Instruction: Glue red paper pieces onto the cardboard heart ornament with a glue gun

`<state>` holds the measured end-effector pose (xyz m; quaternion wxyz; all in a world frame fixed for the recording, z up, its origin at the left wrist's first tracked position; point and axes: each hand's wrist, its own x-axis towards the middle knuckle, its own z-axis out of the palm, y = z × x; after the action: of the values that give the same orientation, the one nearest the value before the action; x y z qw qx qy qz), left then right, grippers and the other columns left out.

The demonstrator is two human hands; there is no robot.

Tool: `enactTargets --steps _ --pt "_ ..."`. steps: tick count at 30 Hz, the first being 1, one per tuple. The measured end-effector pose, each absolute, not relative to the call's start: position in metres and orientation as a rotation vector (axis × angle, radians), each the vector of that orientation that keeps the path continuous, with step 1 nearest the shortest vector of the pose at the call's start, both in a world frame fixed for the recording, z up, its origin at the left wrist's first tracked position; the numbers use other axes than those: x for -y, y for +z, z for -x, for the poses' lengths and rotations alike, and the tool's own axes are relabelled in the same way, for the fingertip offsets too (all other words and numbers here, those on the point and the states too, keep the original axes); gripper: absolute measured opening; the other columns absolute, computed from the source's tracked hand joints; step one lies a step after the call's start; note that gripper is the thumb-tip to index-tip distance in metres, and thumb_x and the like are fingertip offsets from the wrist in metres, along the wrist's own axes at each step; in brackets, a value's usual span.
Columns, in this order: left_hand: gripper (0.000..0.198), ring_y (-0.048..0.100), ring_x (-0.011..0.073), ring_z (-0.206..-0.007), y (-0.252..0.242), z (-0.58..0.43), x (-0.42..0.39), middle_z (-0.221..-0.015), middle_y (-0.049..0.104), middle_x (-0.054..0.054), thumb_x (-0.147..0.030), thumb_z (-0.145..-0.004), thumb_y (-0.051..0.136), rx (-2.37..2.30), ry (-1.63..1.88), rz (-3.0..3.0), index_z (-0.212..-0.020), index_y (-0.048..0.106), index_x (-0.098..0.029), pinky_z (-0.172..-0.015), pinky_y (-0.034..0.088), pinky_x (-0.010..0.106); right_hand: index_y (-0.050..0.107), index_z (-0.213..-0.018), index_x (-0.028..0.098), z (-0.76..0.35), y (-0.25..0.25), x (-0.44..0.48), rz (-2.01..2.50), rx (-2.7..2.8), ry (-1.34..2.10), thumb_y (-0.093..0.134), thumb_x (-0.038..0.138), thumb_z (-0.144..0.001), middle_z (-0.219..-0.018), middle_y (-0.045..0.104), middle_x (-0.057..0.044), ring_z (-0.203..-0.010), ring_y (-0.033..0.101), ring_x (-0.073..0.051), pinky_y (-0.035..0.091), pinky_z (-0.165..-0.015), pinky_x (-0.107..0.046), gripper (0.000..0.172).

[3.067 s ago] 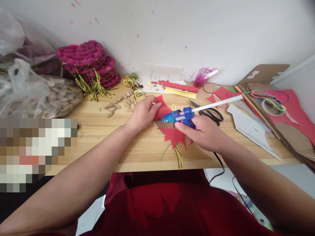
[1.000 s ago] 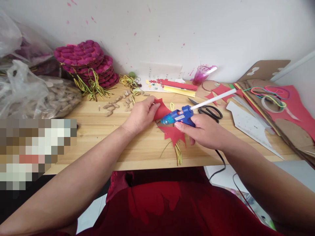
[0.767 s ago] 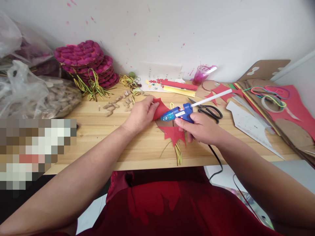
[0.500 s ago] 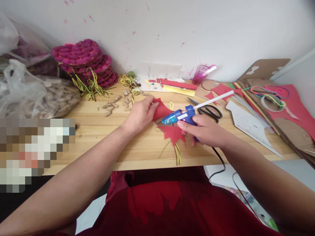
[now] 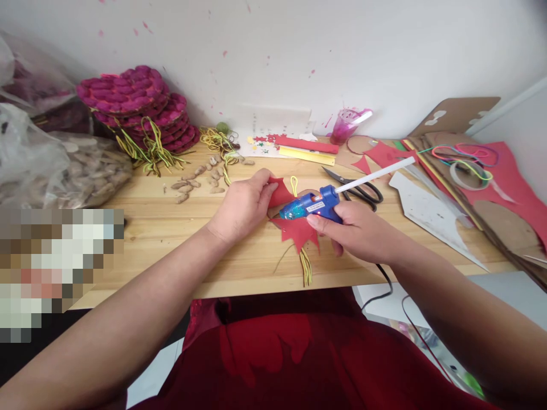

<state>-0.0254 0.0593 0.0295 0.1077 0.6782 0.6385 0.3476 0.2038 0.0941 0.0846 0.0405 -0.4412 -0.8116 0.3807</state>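
My right hand (image 5: pixel 348 225) is closed round a blue hot glue gun (image 5: pixel 325 208), a long white glue stick (image 5: pixel 376 173) poking out of its back. The gun's nozzle points left, over a round cardboard piece mostly hidden beneath. Between the thumb and fingers of my left hand (image 5: pixel 245 202) is the edge of a red felt piece (image 5: pixel 282 193), lifted off the cardboard. The felt's zigzag lower part (image 5: pixel 300 233) lies toward me, in front of the gun. A yellow cord loop (image 5: pixel 294 185) shows above the piece, and a yellow-green tassel (image 5: pixel 305 267) hangs below it.
Black-handled scissors (image 5: pixel 361 191) lie just beyond the gun. Peanuts (image 5: pixel 186 185) are scattered left, before a stack of magenta peanut-covered discs (image 5: pixel 132 94). A bag of peanuts (image 5: pixel 89 168) stands far left. White card (image 5: pixel 431 210) and red felt scraps (image 5: pixel 504 188) lie right.
The glue gun has tipped slightly, its glue stick swinging a little to the right. The lifted felt edge has folded a little more toward the nozzle. The whole view has shifted slightly.
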Motion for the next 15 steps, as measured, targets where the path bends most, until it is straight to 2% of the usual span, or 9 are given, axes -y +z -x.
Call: enactTargets --steps 6,11,15 --pt "0.019 0.056 0.0152 -0.061 0.033 0.023 -0.055 -0.07 0.062 -0.001 -0.029 -0.099 0.045 -1.862 0.986 -2.043 -0.099 0.062 -0.02 -0.061 0.039 0.027 0.05 -0.063 0.021 -0.208 0.087 -0.09 1.267 2.597 1.055 0.05 0.055 -0.096 -0.059 0.059 0.0 -0.057 0.055 -0.015 0.039 -0.059 -0.03 0.048" --pt "0.013 0.053 0.0133 -0.056 0.033 0.023 -0.052 -0.066 0.06 -0.003 -0.025 -0.097 0.051 -1.855 0.931 -2.123 -0.09 0.06 -0.02 -0.059 0.038 0.025 0.051 -0.061 0.021 -0.211 0.088 -0.089 1.242 2.635 1.017 0.049 0.054 -0.097 -0.061 0.06 -0.001 -0.06 0.055 -0.016 0.038 -0.06 -0.031 0.049" --pt "0.014 0.054 0.0127 -0.058 0.031 0.022 -0.05 -0.07 0.064 -0.001 -0.022 -0.096 0.053 -1.802 0.948 -2.196 -0.087 0.064 -0.018 -0.06 0.04 0.025 0.05 -0.058 0.021 -0.216 0.089 -0.087 1.251 2.655 0.987 0.049 0.054 -0.097 -0.059 0.058 -0.001 -0.059 0.054 -0.016 0.038 -0.06 -0.031 0.051"
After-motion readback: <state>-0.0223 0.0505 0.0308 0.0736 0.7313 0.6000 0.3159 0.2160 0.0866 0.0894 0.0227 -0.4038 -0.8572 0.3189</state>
